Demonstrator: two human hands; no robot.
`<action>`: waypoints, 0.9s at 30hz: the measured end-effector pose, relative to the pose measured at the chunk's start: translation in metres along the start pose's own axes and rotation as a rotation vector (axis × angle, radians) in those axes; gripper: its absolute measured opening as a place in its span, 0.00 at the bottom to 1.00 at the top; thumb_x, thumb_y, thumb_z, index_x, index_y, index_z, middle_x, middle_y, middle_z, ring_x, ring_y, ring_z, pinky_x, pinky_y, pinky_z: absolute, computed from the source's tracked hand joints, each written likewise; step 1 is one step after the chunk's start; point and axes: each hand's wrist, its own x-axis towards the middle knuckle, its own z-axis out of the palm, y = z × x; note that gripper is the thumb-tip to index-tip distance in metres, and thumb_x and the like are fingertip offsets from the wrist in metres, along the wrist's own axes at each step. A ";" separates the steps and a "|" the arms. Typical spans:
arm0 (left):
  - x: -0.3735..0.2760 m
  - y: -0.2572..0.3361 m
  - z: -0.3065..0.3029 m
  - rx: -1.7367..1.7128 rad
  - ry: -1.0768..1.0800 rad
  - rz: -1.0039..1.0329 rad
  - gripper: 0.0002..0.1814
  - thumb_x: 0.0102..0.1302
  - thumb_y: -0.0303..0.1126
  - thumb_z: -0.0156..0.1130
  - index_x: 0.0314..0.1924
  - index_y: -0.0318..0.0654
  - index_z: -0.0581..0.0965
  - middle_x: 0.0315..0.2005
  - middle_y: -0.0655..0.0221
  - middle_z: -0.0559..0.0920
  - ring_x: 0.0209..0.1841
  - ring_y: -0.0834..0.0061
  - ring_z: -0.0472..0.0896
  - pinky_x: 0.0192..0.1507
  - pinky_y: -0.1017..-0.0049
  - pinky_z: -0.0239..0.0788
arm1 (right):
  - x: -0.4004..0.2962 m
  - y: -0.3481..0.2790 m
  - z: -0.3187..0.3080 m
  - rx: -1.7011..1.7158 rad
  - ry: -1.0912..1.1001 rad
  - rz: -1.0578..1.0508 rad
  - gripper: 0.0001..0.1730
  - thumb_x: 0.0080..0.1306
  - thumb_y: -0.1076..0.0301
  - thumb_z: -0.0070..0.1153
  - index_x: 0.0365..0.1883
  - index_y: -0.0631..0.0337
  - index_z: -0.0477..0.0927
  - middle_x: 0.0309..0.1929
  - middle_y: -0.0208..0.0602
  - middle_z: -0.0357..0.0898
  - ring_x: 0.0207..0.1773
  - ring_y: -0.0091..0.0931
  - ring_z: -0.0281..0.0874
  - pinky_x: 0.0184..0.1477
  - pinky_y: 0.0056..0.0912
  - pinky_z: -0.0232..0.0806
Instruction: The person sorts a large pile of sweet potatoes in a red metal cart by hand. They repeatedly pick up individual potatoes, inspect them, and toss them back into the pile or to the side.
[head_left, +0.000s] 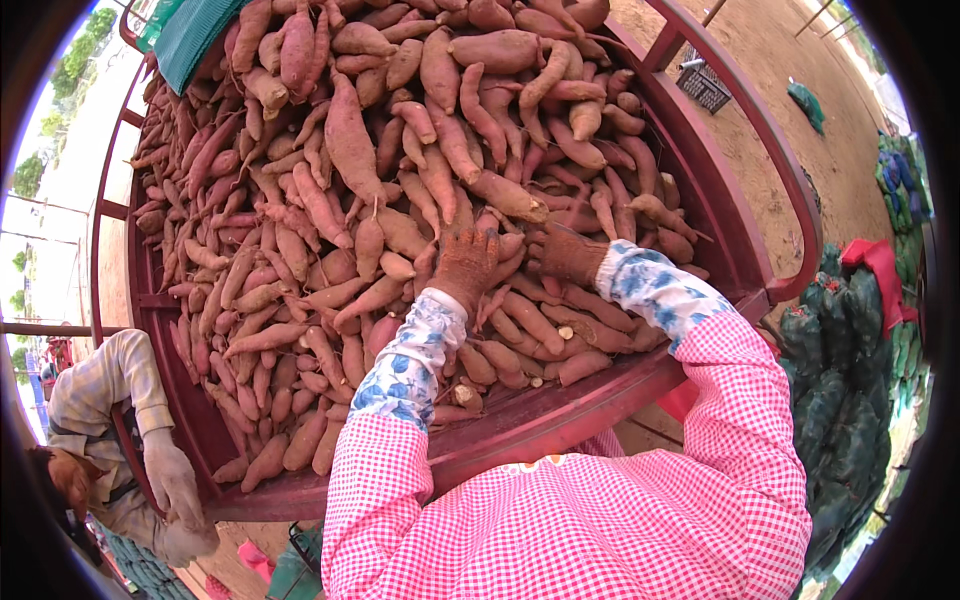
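Observation:
Loose sweet potatoes (352, 150), reddish and dusted with soil, fill a dark red metal cart bed (517, 435) in front of me. My left hand (465, 266), in what looks like a soil-stained glove, lies back-up on the heap with its fingers bent down among the roots. Just to its right is my right hand (566, 251), similarly covered, its fingers curled toward a small sweet potato (510, 245) between the two hands. Both palms are hidden, so any grip is unclear. A long, thick sweet potato (510, 195) lies just beyond my fingers.
Red rails (757, 112) enclose the cart's sides. At left, another person's gloved hands (176, 480) hang outside the rail. Filled green mesh sacks (832, 420) stand at right, near a black crate (703, 86) farther off. A folded green mesh sack (196, 45) lies on the heap's far left.

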 end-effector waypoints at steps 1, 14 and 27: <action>-0.002 -0.003 -0.013 -0.141 0.015 -0.038 0.32 0.62 0.44 0.62 0.62 0.34 0.69 0.51 0.55 0.75 0.57 0.54 0.70 0.61 0.56 0.60 | -0.006 0.001 -0.007 0.104 0.139 0.082 0.10 0.57 0.63 0.59 0.38 0.50 0.82 0.38 0.30 0.79 0.53 0.36 0.73 0.52 0.46 0.66; -0.097 0.071 0.007 -1.827 0.383 -0.908 0.22 0.67 0.32 0.65 0.58 0.34 0.71 0.43 0.63 0.80 0.36 0.75 0.80 0.32 0.81 0.74 | 0.031 -0.063 -0.074 2.732 0.484 0.417 0.16 0.70 0.54 0.52 0.42 0.59 0.72 0.43 0.42 0.76 0.45 0.35 0.78 0.53 0.39 0.73; -0.113 -0.011 -0.003 -1.381 0.242 -0.755 0.18 0.68 0.38 0.60 0.52 0.33 0.76 0.40 0.59 0.82 0.43 0.66 0.81 0.45 0.70 0.73 | 0.054 -0.068 -0.090 2.695 0.875 0.598 0.28 0.71 0.60 0.47 0.67 0.61 0.65 0.64 0.40 0.70 0.61 0.31 0.74 0.61 0.32 0.70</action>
